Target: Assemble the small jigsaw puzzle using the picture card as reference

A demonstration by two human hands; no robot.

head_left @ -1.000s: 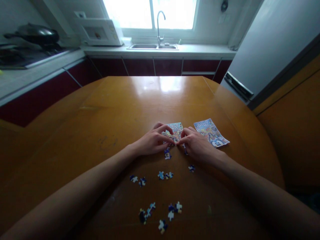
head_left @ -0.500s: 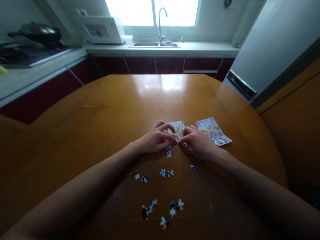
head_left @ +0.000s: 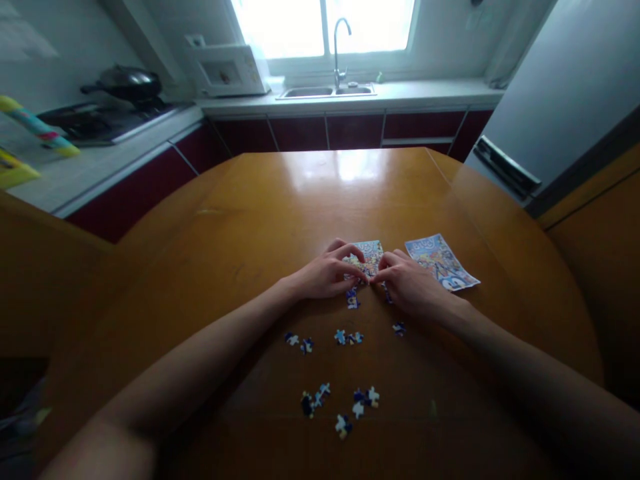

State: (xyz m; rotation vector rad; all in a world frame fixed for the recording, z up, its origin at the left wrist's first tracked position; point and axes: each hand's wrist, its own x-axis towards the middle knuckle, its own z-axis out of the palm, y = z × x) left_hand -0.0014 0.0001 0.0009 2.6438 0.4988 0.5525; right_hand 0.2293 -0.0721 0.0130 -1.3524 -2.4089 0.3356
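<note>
A partly joined jigsaw puzzle lies on the wooden table, its lower part mostly covered by my fingers. My left hand curls over its left side, with index finger and thumb closed on its lower edge. From the other side my right hand pinches a small puzzle piece at that edge, close to the left fingertips; the fingers hide most of it. Joined pieces hang down from the puzzle's lower left. Beside my right hand lies a printed picture sheet, partly behind the hand.
Loose pieces lie nearer me: a pair, a small group, a single piece and several more in front. Beyond the table are a sink, a microwave and a stove with a pan.
The view has swung slightly left, so everything sits further right in the picture. Both hands keep nearly the same place and grip at the puzzle's lower edge.
</note>
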